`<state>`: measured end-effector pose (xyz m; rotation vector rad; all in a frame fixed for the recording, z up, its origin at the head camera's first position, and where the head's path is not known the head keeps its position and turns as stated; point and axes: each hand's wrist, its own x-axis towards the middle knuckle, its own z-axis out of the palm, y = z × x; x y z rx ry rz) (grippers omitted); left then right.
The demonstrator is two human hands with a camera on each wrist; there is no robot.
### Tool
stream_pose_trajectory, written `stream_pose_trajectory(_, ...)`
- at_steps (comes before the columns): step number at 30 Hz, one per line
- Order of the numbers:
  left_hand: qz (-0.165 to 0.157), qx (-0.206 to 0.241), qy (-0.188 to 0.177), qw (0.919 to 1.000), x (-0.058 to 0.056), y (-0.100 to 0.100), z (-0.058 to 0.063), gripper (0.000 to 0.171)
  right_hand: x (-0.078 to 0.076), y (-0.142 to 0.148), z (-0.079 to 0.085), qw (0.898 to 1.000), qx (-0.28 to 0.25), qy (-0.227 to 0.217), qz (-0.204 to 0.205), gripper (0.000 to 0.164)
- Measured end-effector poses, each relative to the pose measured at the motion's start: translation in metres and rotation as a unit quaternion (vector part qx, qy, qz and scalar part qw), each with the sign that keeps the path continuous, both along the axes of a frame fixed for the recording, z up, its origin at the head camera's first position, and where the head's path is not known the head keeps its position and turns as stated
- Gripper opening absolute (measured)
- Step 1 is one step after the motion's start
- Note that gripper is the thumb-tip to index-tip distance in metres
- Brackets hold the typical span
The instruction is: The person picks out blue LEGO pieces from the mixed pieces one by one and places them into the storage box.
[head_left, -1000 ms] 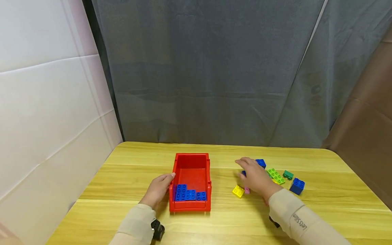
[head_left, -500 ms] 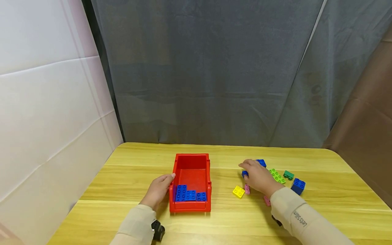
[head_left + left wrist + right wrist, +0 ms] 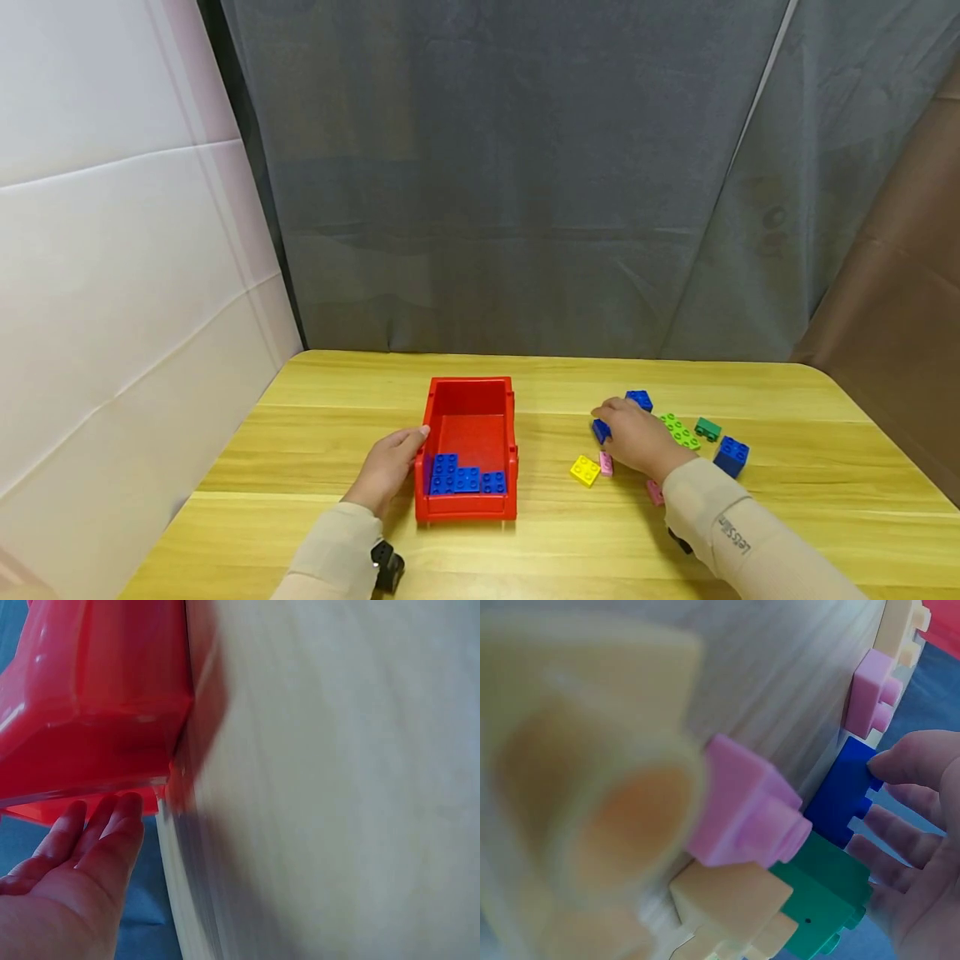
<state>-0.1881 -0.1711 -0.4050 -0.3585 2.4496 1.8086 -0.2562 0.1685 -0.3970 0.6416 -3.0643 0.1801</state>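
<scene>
My left hand (image 3: pixel 390 467) holds the left wall of a red bin (image 3: pixel 466 507), its thumb at the rim and its fingers along the outside. Inside, at the near end, lie several blue bricks (image 3: pixel 444 473). To the right, my right hand (image 3: pixel 639 435) reaches down over scattered toy bricks. Between its thumb and fingers is a blue brick (image 3: pixel 841 791) with its studs toward the palm. A green brick (image 3: pixel 817 889) and a pink brick (image 3: pixel 746 799) sit close by in the right wrist view.
Around the right hand lie a yellow brick (image 3: pixel 585 471), a small pink brick (image 3: pixel 606 463), another pink brick (image 3: pixel 655 492), a lime green brick (image 3: pixel 681 433), a green brick (image 3: pixel 708 429) and a tall blue brick (image 3: pixel 731 456). Another blue brick (image 3: pixel 639 400) lies behind the hand.
My right hand has shifted slightly right and down, its fingers closing in on the blue brick, which shows more of its side. My left hand and the bin stay put.
</scene>
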Motion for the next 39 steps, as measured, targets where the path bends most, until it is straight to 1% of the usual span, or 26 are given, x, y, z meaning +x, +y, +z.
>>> stream_pose_trajectory(14,0.001,0.007,0.000,1.0000,0.0017,0.0007,0.0022,0.058,-0.0030,0.0012,-0.0023,1.000,0.014,0.000,0.013,0.038)
stream_pose_trajectory(25,0.003,0.001,-0.002,1.0000,0.0019,0.0003,0.0016,0.059,-0.0064,0.0012,-0.0029,1.000,0.006,-0.022,0.014,0.039)
stream_pose_trajectory(33,0.003,0.008,-0.001,1.0000,0.0021,0.0004,0.0013,0.059,-0.0068,0.0017,-0.0029,1.000,-0.002,-0.026,0.016,0.037)
stream_pose_trajectory(39,0.004,0.008,-0.002,1.0000,0.0021,0.0007,0.0018,0.060,-0.0057,0.0014,0.0000,1.000,-0.004,-0.019,0.018,0.038)
